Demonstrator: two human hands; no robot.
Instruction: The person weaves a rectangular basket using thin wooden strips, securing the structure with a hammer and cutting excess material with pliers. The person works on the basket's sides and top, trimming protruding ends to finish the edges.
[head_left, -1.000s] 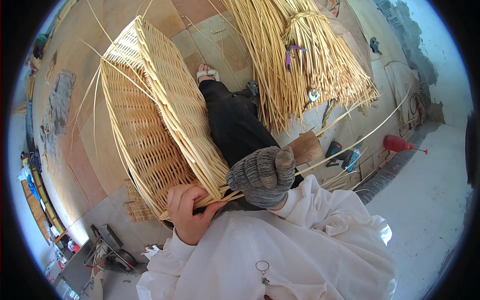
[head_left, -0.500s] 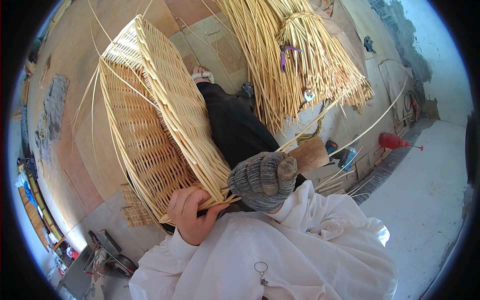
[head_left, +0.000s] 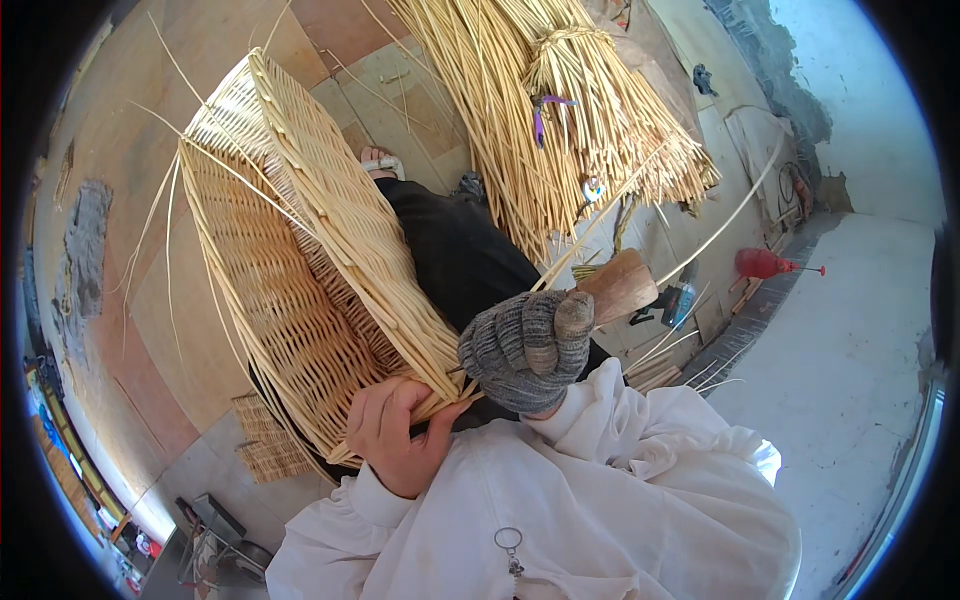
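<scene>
A large open wicker basket (head_left: 290,270) lies across my lap, its long rim running from the far left toward me. My bare left hand (head_left: 400,432) is closed on the near corner of its rim, thumb and fingers pinching the woven canes. My right hand (head_left: 527,350), in a grey knitted glove, grips a wooden-handled awl (head_left: 620,290). The thick handle sticks out to the right of the fist. A short bit of dark metal shows on the other side, against the rim; its tip is hidden. Loose cane ends (head_left: 725,230) stretch from near the glove to the upper right.
Bundled canes (head_left: 600,100) lie on the floor ahead, with purple-handled cutters (head_left: 542,120) on top. A red tool (head_left: 765,263) rests on the right by a pale wall. A small woven piece (head_left: 268,440) sits left of my lap. Long canes (head_left: 165,270) poke out from the basket's far end.
The whole view has shifted a little, so the basket's far end and the floor things appear further left. Both hands keep their holds at the rim corner, hardly moved.
</scene>
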